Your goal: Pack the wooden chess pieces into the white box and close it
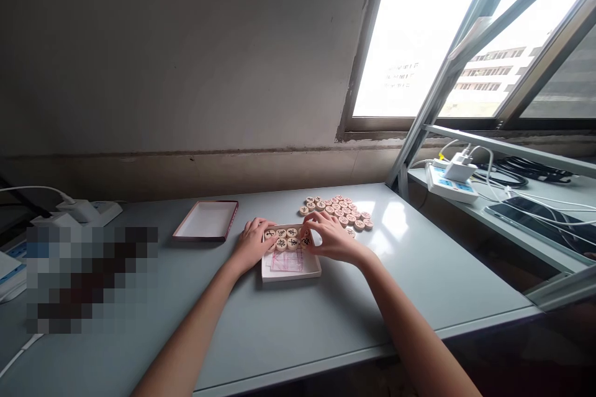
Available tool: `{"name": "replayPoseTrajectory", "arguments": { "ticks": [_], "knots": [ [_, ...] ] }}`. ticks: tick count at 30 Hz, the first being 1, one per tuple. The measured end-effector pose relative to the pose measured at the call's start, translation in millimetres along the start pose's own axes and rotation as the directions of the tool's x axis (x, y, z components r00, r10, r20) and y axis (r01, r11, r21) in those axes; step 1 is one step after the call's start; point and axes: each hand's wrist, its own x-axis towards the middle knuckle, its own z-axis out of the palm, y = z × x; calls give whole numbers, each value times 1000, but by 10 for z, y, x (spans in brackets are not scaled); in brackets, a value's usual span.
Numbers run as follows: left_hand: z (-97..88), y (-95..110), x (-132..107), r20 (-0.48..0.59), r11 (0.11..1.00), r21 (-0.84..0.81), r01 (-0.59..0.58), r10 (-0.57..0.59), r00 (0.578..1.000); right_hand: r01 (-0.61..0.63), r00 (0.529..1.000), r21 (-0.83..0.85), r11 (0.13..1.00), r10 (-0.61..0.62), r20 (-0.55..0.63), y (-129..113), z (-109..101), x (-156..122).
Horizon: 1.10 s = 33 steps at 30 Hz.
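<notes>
We log both bare hands at a white tray (291,276) on a pale grey table (419,273). Round wooden pieces (281,244) with black characters sit in two short rows across the far half of the tray. The rows run left to right, their long axis roughly crosswise to our forearms, and a pink grid sheet (286,261) shows in the near half. Our left hand (251,243) lies at the left end of the rows, fingers curled and together, tips resting on the end pieces; we see no clear pinch. Our right hand (328,237) arches over the right end, thumb and fingers closed in around one piece (305,237); from this view we cannot tell whether it is pinched or only touched. The right hand is nearer the loose heap of pieces (338,211), which lies just beyond it, past the far right corner of the tray. A shallow lid (205,221) with a dark red rim lies left of the left hand.
</notes>
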Motion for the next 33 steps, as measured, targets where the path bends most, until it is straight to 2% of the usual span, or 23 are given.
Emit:
{"name": "replayPoseTrajectory", "arguments": {
  "ticks": [8,12,15,18,21,24,26,29,33],
  "knots": [
    [5,-8,-5,0,999,-37,-9,9,1000,2,1000,-9,1000,-2,-20,-9,-64,15],
    [20,-38,5,-46,999,-53,-8,6,999,-168,984,-71,983,162,-75,151,-186,-47],
    [23,-70,13,-115,1000,-17,-1,-1,993,-260,965,-112,959,260,-9,356,-260,-154],
    [7,-77,13,-167,999,49,25,-17,986,-256,958,-79,963,264,117,527,-297,-261],
    [-24,-47,5,-122,997,46,59,-53,991,-286,944,0,958,282,171,588,-308,-301],
    [-53,-6,-7,-60,995,27,100,-98,993,-330,935,14,944,325,140,539,-301,-258],
    [-64,14,-14,-58,993,34,110,-108,992,-284,958,17,959,283,57,444,-276,-196],
    [-72,28,-23,-68,993,53,106,-103,992,-114,992,103,988,119,-45,193,-174,-84],
    [-77,36,-27,-70,992,65,105,-100,993,91,996,181,979,-92,-8,-224,72,27]
  ]
}}
